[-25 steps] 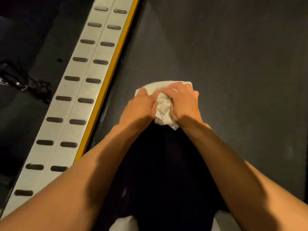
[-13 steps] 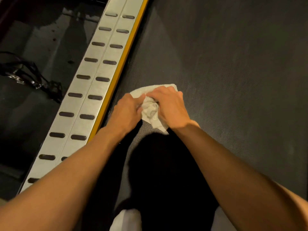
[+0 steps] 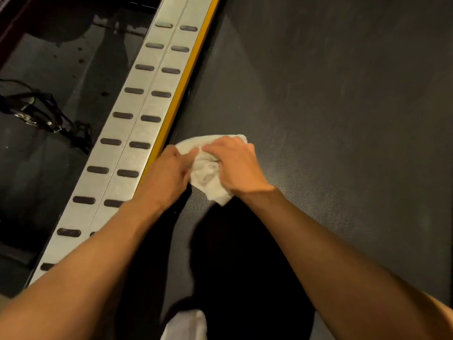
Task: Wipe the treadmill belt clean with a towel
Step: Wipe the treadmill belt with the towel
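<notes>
A crumpled white towel lies on the dark textured treadmill belt, close to the belt's left edge. My left hand grips the towel's left side with curled fingers. My right hand grips its right side, fingers bunched into the cloth. Both hands press the towel down onto the belt, and most of the towel is hidden under them.
A silver side rail with dark oval grips and a yellow strip runs along the belt's left edge. Beyond it lies dark floor with a black strap and metal clip. My shadow covers the near belt; something white shows at the bottom.
Both hands have slid the towel leftward across the belt, from near its middle toward the yellow strip. The grip on the towel stays the same.
</notes>
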Available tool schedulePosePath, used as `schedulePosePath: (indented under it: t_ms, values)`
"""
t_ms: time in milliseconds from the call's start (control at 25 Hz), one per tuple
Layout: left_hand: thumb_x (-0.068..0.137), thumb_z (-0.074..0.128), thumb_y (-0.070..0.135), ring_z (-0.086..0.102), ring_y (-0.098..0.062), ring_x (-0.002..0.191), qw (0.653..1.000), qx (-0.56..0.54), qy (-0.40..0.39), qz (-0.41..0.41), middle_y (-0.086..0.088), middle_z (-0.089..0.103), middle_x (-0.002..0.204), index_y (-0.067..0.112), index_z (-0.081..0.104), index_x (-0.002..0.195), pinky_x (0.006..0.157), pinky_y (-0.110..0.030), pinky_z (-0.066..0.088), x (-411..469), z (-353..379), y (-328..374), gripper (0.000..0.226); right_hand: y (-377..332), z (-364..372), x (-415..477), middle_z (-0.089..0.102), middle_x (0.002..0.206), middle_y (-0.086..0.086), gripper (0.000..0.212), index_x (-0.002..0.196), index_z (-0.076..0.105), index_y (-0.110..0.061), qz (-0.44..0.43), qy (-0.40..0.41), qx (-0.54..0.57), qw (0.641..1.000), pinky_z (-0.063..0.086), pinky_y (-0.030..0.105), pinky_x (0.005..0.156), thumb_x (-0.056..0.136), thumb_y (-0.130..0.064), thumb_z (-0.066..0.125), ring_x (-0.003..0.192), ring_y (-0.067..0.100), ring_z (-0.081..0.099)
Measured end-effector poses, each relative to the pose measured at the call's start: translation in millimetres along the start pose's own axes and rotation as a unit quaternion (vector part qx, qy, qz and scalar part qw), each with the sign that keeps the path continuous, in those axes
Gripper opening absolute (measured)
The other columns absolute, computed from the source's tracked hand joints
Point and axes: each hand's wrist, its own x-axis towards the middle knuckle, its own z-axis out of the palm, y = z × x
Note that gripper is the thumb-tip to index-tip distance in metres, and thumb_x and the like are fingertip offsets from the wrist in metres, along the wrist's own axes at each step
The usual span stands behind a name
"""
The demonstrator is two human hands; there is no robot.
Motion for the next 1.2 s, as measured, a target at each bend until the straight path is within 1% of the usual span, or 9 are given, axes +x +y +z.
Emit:
schedulePosePath:
  t_ms: [120, 240, 360, 480, 600, 800, 960, 1040, 1200]
  values:
    - [0.095, 0.047, 0.029, 0.051, -0.025, 0.081, 0.999, 0.018, 0.015, -0.032, -0.008, 0.044, 0.102, 0.032, 0.038, 0.144, 0.07, -0.031, 0.043, -7.6, -0.4, -5.8, 0.049, -15.3, 9.7, -7.4, 0.053, 0.126, -0.005, 0.051, 0.125, 0.058, -0.028, -0.018, -0.032, 0.039, 0.999, 0.017, 0.027, 0.082, 0.08, -0.009, 0.045, 0.114, 0.018, 0.042]
    - [0.097, 0.036, 0.039, 0.058, -0.028, 0.083, 0.996, 0.06, -0.052, 0.044, -0.006, 0.043, 0.111, 0.027, 0.031, 0.148, 0.072, -0.036, 0.05, -21.8, 10.0, 22.2, 0.052, 9.4, 0.2, -44.0, 0.06, 0.115, -0.006, 0.051, 0.111, 0.068, -0.027, 0.01, 0.013, 0.072, 0.997, 0.021, 0.027, 0.081, 0.075, -0.019, 0.033, 0.105, 0.017, 0.048]
    - [0.1, 0.03, 0.042, 0.056, -0.033, 0.096, 0.993, 0.044, -0.086, 0.073, -0.005, 0.04, 0.116, 0.025, 0.025, 0.149, 0.081, -0.039, 0.044, -8.3, 26.2, 61.5, 0.052, 41.1, -23.5, -64.5, 0.061, 0.111, -0.009, 0.046, 0.104, 0.071, -0.029, 0.085, 0.047, 0.062, 0.993, 0.022, 0.027, 0.081, 0.077, -0.016, 0.036, 0.104, 0.015, 0.048]
    - [0.101, 0.029, 0.037, 0.054, -0.032, 0.09, 0.992, 0.031, -0.073, 0.097, -0.001, 0.036, 0.099, 0.02, 0.039, 0.142, 0.08, -0.039, 0.042, 21.5, 26.4, 84.5, 0.045, 54.7, -35.5, -49.8, 0.059, 0.117, -0.004, 0.045, 0.113, 0.067, -0.026, 0.114, 0.042, 0.022, 0.992, 0.018, 0.025, 0.081, 0.081, -0.004, 0.044, 0.11, 0.022, 0.047]
    - [0.1, 0.033, 0.037, 0.055, -0.031, 0.084, 0.99, 0.06, -0.08, 0.1, 0.001, 0.032, 0.093, 0.02, 0.044, 0.138, 0.077, -0.038, 0.043, 22.2, 26.1, 80.9, 0.043, 51.0, -32.1, -62.0, 0.061, 0.115, 0.001, 0.048, 0.113, 0.068, -0.022, 0.078, 0.024, 0.032, 0.996, 0.027, 0.033, 0.084, 0.075, -0.009, 0.041, 0.106, 0.024, 0.05]
    - [0.098, 0.04, 0.035, 0.054, -0.033, 0.105, 0.974, 0.051, -0.158, 0.151, -0.01, 0.043, 0.124, 0.022, 0.026, 0.148, 0.085, -0.038, 0.043, 11.0, 54.2, 121.6, 0.053, 85.0, -59.5, -110.9, 0.063, 0.113, -0.003, 0.047, 0.107, 0.071, -0.025, 0.137, 0.056, 0.007, 0.989, 0.028, 0.032, 0.086, 0.073, -0.006, 0.045, 0.107, 0.023, 0.051]
    - [0.1, 0.034, 0.035, 0.056, -0.033, 0.103, 0.963, 0.12, -0.138, 0.199, -0.011, 0.047, 0.12, 0.015, 0.031, 0.146, 0.086, -0.04, 0.045, 40.5, 50.2, 141.5, 0.05, 90.5, -73.0, -100.9, 0.059, 0.122, -0.002, 0.049, 0.119, 0.064, -0.025, 0.143, 0.034, -0.031, 0.989, 0.016, 0.025, 0.08, 0.078, -0.005, 0.048, 0.114, 0.022, 0.044]
    - [0.1, 0.027, 0.041, 0.058, -0.031, 0.096, 0.949, 0.166, -0.134, 0.232, -0.008, 0.049, 0.119, 0.016, 0.033, 0.145, 0.08, -0.037, 0.046, 34.4, 43.4, 140.2, 0.053, 90.2, -68.7, -115.8, 0.06, 0.121, -0.002, 0.046, 0.117, 0.066, -0.025, 0.133, 0.037, -0.022, 0.99, 0.02, 0.026, 0.082, 0.081, -0.008, 0.045, 0.111, 0.022, 0.047]
    - [0.098, 0.033, 0.034, 0.056, -0.031, 0.091, 0.922, 0.157, -0.153, 0.318, -0.006, 0.046, 0.117, 0.024, 0.023, 0.149, 0.065, -0.034, 0.038, 14.3, 58.9, 170.5, 0.053, 116.9, -65.3, -165.3, 0.068, 0.096, -0.001, 0.032, 0.092, 0.074, -0.023, 0.165, 0.232, -0.045, 0.958, 0.045, 0.042, 0.07, 0.082, -0.018, 0.044, 0.086, 0.025, 0.06]
